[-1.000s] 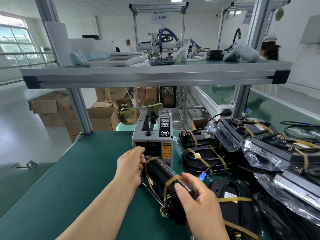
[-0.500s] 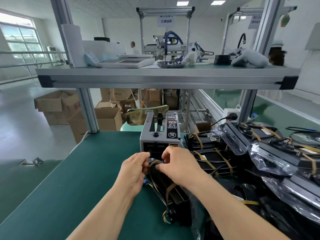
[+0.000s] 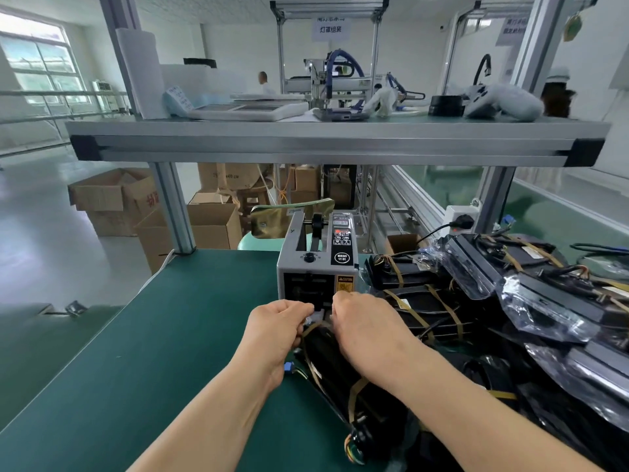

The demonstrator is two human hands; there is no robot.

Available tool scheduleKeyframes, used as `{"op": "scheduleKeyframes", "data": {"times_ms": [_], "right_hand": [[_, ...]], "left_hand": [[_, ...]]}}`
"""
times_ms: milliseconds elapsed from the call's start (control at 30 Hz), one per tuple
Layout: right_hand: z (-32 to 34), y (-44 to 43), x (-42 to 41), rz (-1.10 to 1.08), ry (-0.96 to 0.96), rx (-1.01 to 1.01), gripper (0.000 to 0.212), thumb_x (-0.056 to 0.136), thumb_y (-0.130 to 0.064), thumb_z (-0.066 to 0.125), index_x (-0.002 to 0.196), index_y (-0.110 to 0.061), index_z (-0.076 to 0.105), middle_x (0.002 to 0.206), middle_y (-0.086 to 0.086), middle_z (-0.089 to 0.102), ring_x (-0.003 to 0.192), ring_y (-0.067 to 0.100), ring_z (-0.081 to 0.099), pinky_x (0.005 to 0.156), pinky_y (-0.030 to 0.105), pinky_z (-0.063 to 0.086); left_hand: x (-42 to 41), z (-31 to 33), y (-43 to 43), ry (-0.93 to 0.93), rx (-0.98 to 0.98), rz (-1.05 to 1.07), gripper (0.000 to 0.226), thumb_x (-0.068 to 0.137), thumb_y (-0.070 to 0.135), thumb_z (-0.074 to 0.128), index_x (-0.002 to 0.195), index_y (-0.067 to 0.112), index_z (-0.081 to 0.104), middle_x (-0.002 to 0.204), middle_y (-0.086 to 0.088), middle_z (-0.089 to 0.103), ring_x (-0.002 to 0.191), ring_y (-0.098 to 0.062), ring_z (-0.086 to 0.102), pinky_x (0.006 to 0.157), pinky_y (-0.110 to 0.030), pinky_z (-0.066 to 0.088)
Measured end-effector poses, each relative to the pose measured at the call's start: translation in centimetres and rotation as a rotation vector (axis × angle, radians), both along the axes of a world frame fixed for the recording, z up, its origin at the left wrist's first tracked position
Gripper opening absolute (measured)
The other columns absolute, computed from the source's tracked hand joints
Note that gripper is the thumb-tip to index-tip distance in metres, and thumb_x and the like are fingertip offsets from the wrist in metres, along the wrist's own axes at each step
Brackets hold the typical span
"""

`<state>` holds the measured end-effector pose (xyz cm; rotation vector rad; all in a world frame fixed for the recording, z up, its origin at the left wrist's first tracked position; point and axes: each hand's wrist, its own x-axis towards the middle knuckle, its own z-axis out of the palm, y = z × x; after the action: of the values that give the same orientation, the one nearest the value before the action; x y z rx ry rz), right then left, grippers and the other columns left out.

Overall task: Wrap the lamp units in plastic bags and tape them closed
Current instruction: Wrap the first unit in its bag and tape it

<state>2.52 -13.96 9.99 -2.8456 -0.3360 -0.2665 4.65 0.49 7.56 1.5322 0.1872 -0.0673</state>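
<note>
A black lamp unit [image 3: 343, 379] in a clear plastic bag, banded with tan tape, lies lengthwise on the green bench in front of me. My left hand [image 3: 277, 330] and my right hand [image 3: 366, 330] meet at its far end, fingers curled, pinching the bag's folded end and a small pale piece between them. Both hands are just below the mouth of the grey tape dispenser [image 3: 315, 257]. The fingertips of my right hand are hidden behind its back.
A heap of bagged and taped lamp units [image 3: 503, 301] fills the bench on the right. An aluminium shelf [image 3: 333, 144] crosses overhead on posts [image 3: 173, 212]. Green mat [image 3: 163, 335] lies to the left. Cardboard boxes [image 3: 112, 202] stand on the floor beyond.
My right hand left the near end of the lamp unit and came up to its far end, joining the left hand below the dispenser. The view moved closer.
</note>
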Motion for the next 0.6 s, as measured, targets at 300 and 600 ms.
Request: {"op": "scheduleKeyframes", "data": {"times_ms": [300,600], "right_hand": [[0.3,0.6,-2.9,0.071,-0.051,0.035,0.039,0.091,-0.063,0.049,0.095,-0.024,0.053,0.092,-0.006,0.059,0.085,0.018,0.059,0.066,0.03,0.036],[0.3,-1.0,-1.5,-0.027,-0.075,0.028,0.012,0.098,-0.019,0.051,0.089,-0.017,0.058,0.089,-0.001,0.063,0.084,0.024,0.062,0.072,0.037,0.05]], "left_hand": [[0.3,-0.2,-0.1,0.181,-0.148,0.047,0.025,0.09,0.007,0.067,0.066,0.01,0.06,0.045,0.003,0.047,0.036,-0.005,0.04,0.038,-0.016,0.036],[2.8,0.7,-1.3,0.388,-0.259,0.04,0.018,0.099,0.019,0.058,0.082,0.014,0.062,0.055,0.007,0.052,0.03,0.001,0.04,0.031,-0.012,0.024]]}}
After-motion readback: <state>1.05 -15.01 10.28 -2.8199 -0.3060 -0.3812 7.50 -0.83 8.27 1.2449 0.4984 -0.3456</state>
